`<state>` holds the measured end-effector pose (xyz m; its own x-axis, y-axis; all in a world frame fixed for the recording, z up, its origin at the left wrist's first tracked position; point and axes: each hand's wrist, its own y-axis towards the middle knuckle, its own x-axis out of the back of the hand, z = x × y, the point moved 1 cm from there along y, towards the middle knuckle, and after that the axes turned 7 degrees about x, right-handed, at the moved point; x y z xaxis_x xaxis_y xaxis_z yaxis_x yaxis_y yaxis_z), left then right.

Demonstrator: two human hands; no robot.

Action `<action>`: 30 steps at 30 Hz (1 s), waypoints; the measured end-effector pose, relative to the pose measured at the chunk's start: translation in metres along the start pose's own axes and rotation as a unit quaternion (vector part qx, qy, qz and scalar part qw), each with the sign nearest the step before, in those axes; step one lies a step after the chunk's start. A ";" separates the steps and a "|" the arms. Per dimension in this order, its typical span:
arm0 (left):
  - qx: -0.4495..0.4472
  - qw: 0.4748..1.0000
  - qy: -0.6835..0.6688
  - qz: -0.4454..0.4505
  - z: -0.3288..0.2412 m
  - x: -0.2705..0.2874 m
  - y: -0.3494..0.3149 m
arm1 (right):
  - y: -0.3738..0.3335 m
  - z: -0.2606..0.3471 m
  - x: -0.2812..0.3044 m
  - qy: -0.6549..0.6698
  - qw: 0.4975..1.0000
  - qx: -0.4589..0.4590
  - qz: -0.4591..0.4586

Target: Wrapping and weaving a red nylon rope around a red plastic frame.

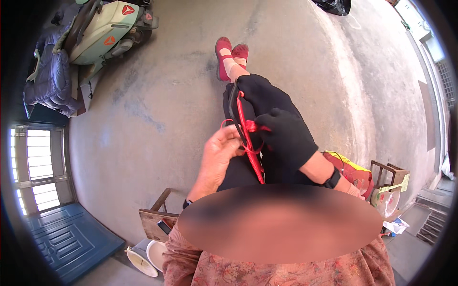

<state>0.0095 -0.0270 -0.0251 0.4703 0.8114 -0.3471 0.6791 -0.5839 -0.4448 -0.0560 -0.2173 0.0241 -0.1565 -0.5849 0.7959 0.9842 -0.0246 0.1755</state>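
Over my lap lies a long narrow piece wrapped in red cord [241, 110], with a thin black strip [231, 106] curving along its left side. My left hand [217, 155], bare, closes thumb and fingers at the middle of this piece, where loose red strands cross. On my right hand [290, 138] is a black glove; its curled fingers grip a small bunch of red cord [250, 126] just right of the piece. The lower end of the red wrapping points toward my body. Black trousers [272, 97] lie beneath it all.
A wooden stool [155, 224] with a small dark device stands at my left, white tubs [156, 254] behind it. At my right are a red bag [355, 174] and another wooden stool [398, 176]. A scooter [102, 33] is parked far left; a blue door [71, 238] is lower left.
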 end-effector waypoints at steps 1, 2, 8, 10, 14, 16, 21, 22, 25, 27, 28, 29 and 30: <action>0.035 0.999 -0.026 0.014 0.006 -0.003 0.001 | 0.003 0.003 -0.006 -0.040 0.998 0.027 0.042; 0.035 0.999 -0.033 -0.019 0.011 -0.005 0.000 | 0.006 0.004 -0.013 0.009 0.999 0.005 0.053; 0.015 0.996 -0.081 -0.037 0.012 0.005 0.008 | 0.006 0.004 -0.015 0.236 0.970 -0.051 0.006; -0.011 0.990 -0.138 -0.035 0.001 0.007 0.006 | 0.002 0.006 -0.003 0.232 0.970 -0.063 -0.014; -0.046 0.980 -0.194 -0.023 -0.016 0.007 0.002 | -0.010 0.003 -0.002 0.220 0.973 -0.057 -0.047; -0.051 0.980 -0.192 -0.034 -0.015 0.005 0.002 | -0.006 0.012 0.002 0.147 0.988 -0.027 0.032; -0.089 0.972 -0.209 -0.051 -0.008 -0.004 0.003 | -0.009 0.027 -0.014 0.030 0.995 0.087 0.031; -0.090 0.972 -0.210 -0.051 -0.005 -0.001 0.005 | -0.009 0.026 -0.015 0.062 0.996 0.071 0.003; -0.124 0.978 -0.139 -0.095 -0.003 0.004 0.011 | -0.006 0.022 -0.015 0.099 0.994 0.038 -0.023; -0.180 0.969 -0.021 -0.170 -0.007 0.002 0.013 | -0.005 0.020 -0.016 0.104 0.994 0.022 -0.021; -0.180 0.969 -0.022 -0.170 -0.008 -0.001 0.016 | -0.005 0.020 -0.019 0.122 0.992 0.015 -0.019; -0.227 0.956 0.025 -0.183 -0.009 -0.005 0.019 | -0.005 0.019 -0.021 0.140 0.990 0.008 -0.017; -0.273 0.940 0.072 -0.194 -0.011 -0.007 0.021 | -0.005 0.019 -0.023 0.140 0.990 0.008 -0.017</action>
<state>0.0267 -0.0444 -0.0234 0.1724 0.9785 -0.1131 0.9845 -0.1748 -0.0121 -0.0593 -0.1889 0.0160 -0.1581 -0.7863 0.5973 0.9770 -0.0370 0.2099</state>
